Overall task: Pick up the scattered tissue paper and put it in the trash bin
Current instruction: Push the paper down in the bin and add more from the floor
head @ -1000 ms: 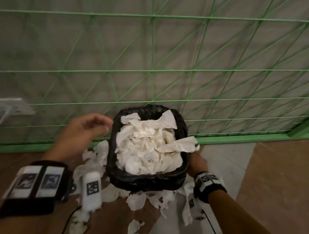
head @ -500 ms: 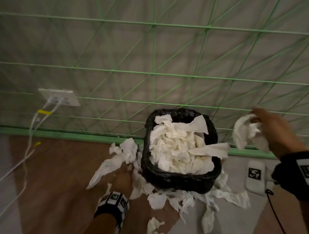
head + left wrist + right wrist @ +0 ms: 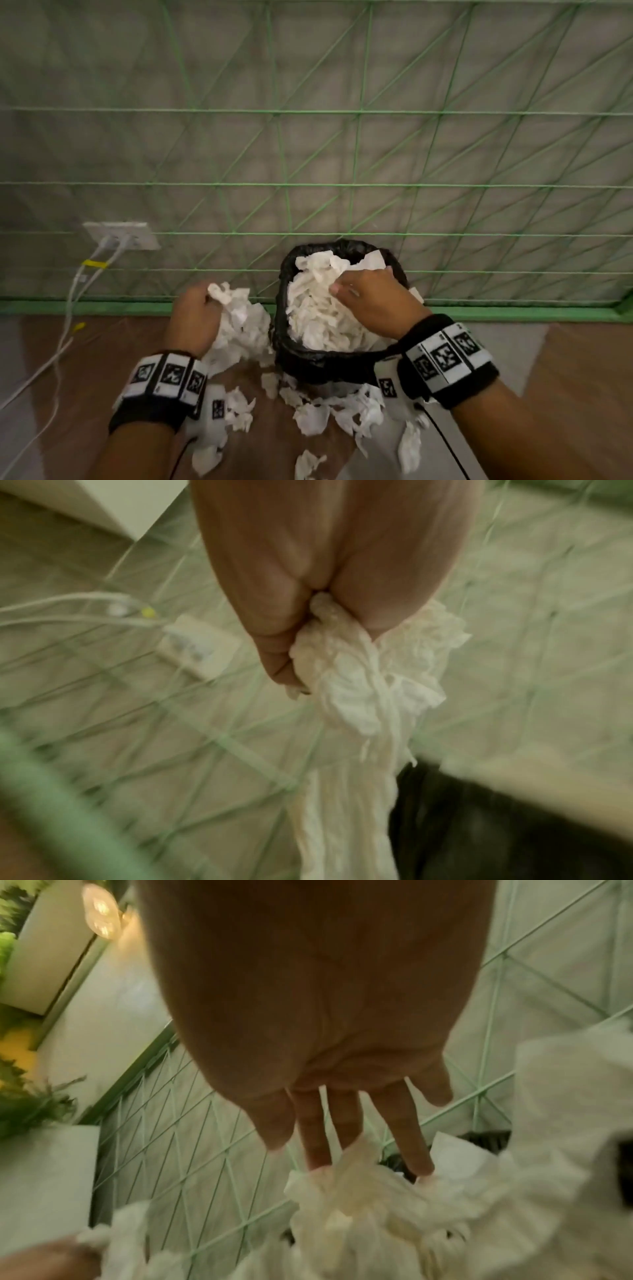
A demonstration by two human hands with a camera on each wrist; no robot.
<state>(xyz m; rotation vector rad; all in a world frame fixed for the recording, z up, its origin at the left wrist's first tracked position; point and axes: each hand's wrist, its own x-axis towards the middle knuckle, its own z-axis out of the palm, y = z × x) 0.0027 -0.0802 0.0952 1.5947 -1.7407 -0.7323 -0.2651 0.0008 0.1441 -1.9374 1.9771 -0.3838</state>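
Note:
A black bag-lined trash bin (image 3: 329, 366) stands against the wall, heaped with white tissue (image 3: 318, 318). My right hand (image 3: 342, 287) is over the bin, its straight fingers (image 3: 315, 1139) pressing on the heap of tissue (image 3: 359, 1204). Just left of the bin, my left hand (image 3: 209, 305) grips a crumpled bunch of tissue (image 3: 243, 318). In the left wrist view that bunch (image 3: 349, 685) hangs down from my left hand (image 3: 308, 647), close to the bin (image 3: 479, 826). More scattered tissue (image 3: 308, 416) lies on the floor in front of the bin.
A green mesh (image 3: 356, 185) covers the wall behind the bin, with a green baseboard (image 3: 513, 313) below it. A wall socket (image 3: 120, 234) with white cables (image 3: 68, 318) is at the left. The floor is wood and grey tile.
My right hand came from the bin's right, where it held tissue, to over the heap. My left hand rose from the floor with a bunch of tissue.

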